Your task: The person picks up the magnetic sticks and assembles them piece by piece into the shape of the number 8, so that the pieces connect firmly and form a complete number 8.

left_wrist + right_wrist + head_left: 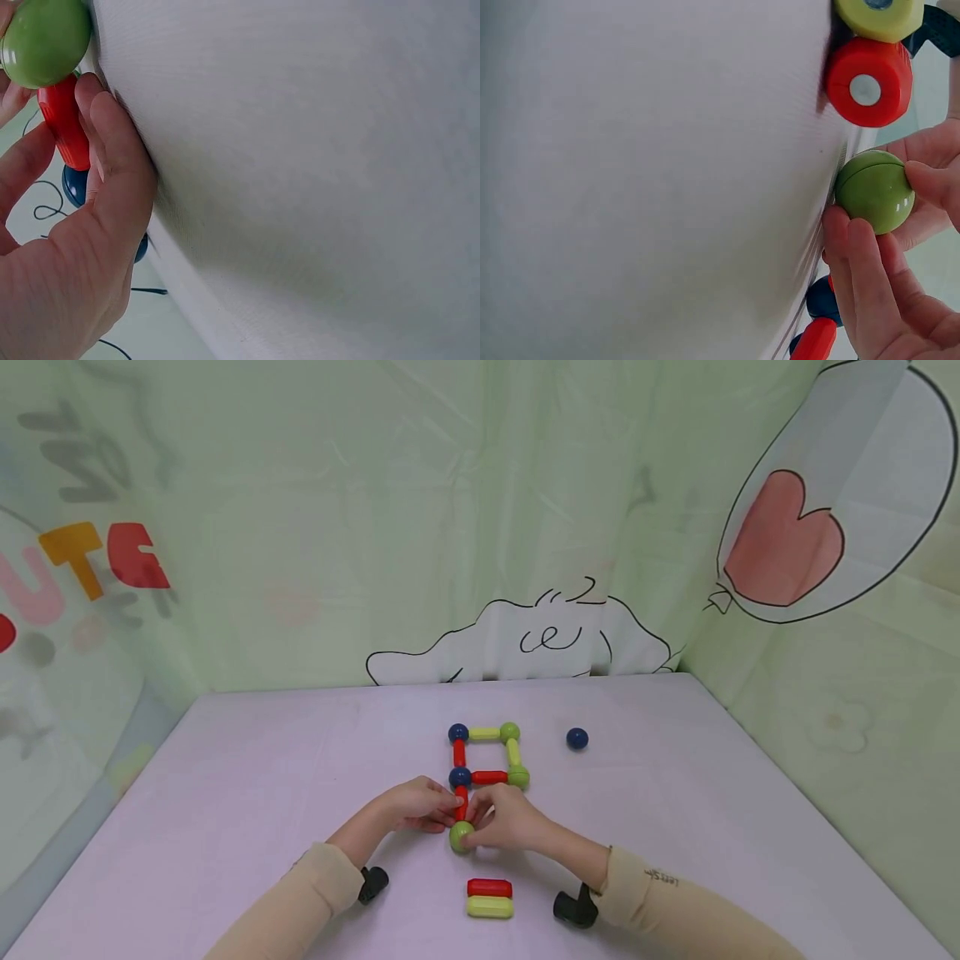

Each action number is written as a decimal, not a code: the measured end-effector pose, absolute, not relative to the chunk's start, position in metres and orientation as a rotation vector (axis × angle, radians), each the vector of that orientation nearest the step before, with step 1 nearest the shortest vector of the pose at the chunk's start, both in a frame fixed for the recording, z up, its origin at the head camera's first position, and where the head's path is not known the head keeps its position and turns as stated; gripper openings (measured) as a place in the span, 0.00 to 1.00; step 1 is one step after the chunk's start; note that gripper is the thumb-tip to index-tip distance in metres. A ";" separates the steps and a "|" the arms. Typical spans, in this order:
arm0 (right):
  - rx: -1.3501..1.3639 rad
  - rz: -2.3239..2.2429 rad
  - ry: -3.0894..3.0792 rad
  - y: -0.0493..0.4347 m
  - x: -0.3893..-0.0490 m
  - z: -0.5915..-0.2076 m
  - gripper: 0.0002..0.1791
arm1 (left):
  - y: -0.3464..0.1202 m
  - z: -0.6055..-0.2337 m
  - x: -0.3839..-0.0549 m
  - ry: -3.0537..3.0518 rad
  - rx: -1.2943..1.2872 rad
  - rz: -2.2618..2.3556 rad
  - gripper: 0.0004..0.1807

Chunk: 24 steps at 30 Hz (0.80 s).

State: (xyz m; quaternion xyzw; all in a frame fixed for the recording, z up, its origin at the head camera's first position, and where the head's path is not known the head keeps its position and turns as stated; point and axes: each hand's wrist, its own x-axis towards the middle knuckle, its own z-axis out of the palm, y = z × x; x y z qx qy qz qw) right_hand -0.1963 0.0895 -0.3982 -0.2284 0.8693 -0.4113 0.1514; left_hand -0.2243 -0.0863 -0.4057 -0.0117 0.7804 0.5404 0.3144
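My left hand (pixel 420 803) pinches a red rod (pixel 462 802) between thumb and fingers. The rod runs from a dark blue ball (pixel 460 778) to a green ball (pixel 461 837) at its near end. That green ball is between the thumb and fingers of my right hand (pixel 513 818). Beyond my hands, the blue ball is a corner of a square frame, with a red rod (pixel 491 777) at its near side, green balls (pixel 518 776) at the right corners and yellow-green rods (pixel 484 734) at the far and right sides. In the left wrist view the red rod (pixel 64 124) meets the green ball (pixel 46 41).
A loose dark blue ball (pixel 577 738) lies right of the frame. Nearer the front, a red rod (pixel 490 887) and a yellow-green rod (pixel 490 907) lie side by side. Pale cloth covers the table (pixel 262 793), and printed curtains (pixel 337 527) rise behind and beside it.
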 end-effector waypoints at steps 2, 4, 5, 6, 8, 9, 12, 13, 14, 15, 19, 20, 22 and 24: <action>-0.649 -1.177 2.502 0.090 -0.196 -0.398 0.11 | -0.086 -0.406 -0.224 2.058 -0.035 1.422 0.11; -0.645 -1.180 2.499 0.090 -0.196 -0.398 0.11 | -0.086 -0.405 -0.224 2.057 -0.037 1.422 0.11; -0.642 -1.182 2.496 0.090 -0.196 -0.398 0.11 | -0.086 -0.405 -0.224 2.057 -0.039 1.421 0.11; -0.641 -1.185 2.492 0.090 -0.196 -0.398 0.11 | -0.086 -0.405 -0.224 2.058 -0.038 1.421 0.11; -0.638 -1.193 2.483 0.090 -0.196 -0.398 0.11 | -0.086 -0.405 -0.223 2.062 -0.038 1.421 0.12; -0.644 -1.198 2.479 0.090 -0.196 -0.398 0.12 | -0.086 -0.405 -0.223 2.065 -0.036 1.423 0.12; -0.646 -1.203 2.470 0.091 -0.195 -0.398 0.11 | -0.087 -0.404 -0.221 2.078 -0.031 1.424 0.13; -0.649 -1.205 2.467 0.091 -0.195 -0.398 0.11 | -0.087 -0.404 -0.220 2.084 -0.031 1.421 0.13; -0.653 -1.204 2.464 0.092 -0.195 -0.399 0.11 | -0.088 -0.404 -0.219 2.088 -0.027 1.419 0.13; -0.660 -1.204 2.459 0.093 -0.195 -0.399 0.11 | -0.088 -0.404 -0.218 2.092 -0.014 1.414 0.13; -0.666 -1.207 2.421 0.098 -0.194 -0.399 0.12 | -0.091 -0.403 -0.214 2.107 0.049 1.383 0.14; -0.664 -1.213 2.405 0.099 -0.193 -0.399 0.13 | -0.092 -0.402 -0.212 2.105 0.068 1.377 0.15; -0.644 -1.227 2.370 0.102 -0.193 -0.399 0.15 | -0.093 -0.401 -0.208 2.109 0.092 1.359 0.17; -0.619 -1.234 2.339 0.105 -0.192 -0.398 0.17 | -0.094 -0.398 -0.205 2.108 0.106 1.344 0.19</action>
